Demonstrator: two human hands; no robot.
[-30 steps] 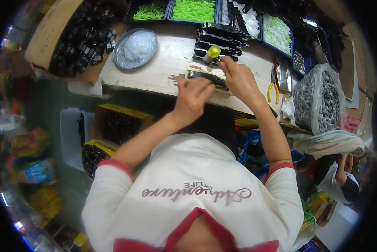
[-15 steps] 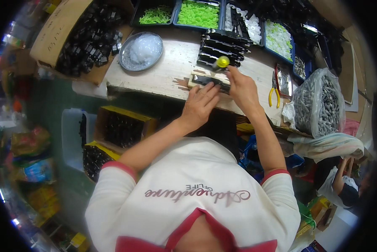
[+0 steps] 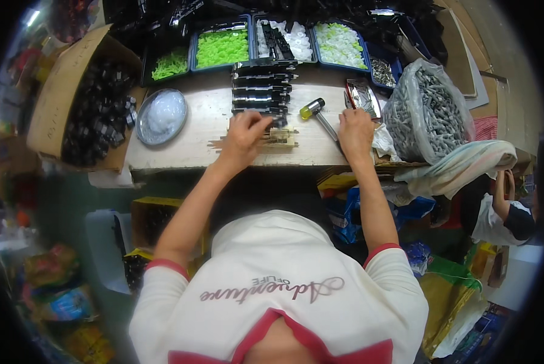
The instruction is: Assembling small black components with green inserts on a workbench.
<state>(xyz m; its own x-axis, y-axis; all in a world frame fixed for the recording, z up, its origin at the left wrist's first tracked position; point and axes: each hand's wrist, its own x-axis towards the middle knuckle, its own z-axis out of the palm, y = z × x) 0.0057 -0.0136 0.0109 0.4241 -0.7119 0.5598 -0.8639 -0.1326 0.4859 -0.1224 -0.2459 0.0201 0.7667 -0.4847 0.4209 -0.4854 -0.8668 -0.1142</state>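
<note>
Since the earlier frame, right hand [image 3: 355, 130] has left the black part [image 3: 278, 124] for the hammer [image 3: 320, 118], whose handle runs ten-to-four o'clock beneath its loosely spread fingers. Left hand [image 3: 244, 136] pinches the part on the wooden block [image 3: 284, 138], at nine o'clock of the right.

Left hand [image 3: 243, 134] is sitting on a small pale wooden block [image 3: 282, 138] with a black part on top, lying flat just right of its fingers. A hammer [image 3: 320, 118] with a yellow and black head lies tilted between both hands, its thin handle running under the right hand [image 3: 355, 130].
</note>
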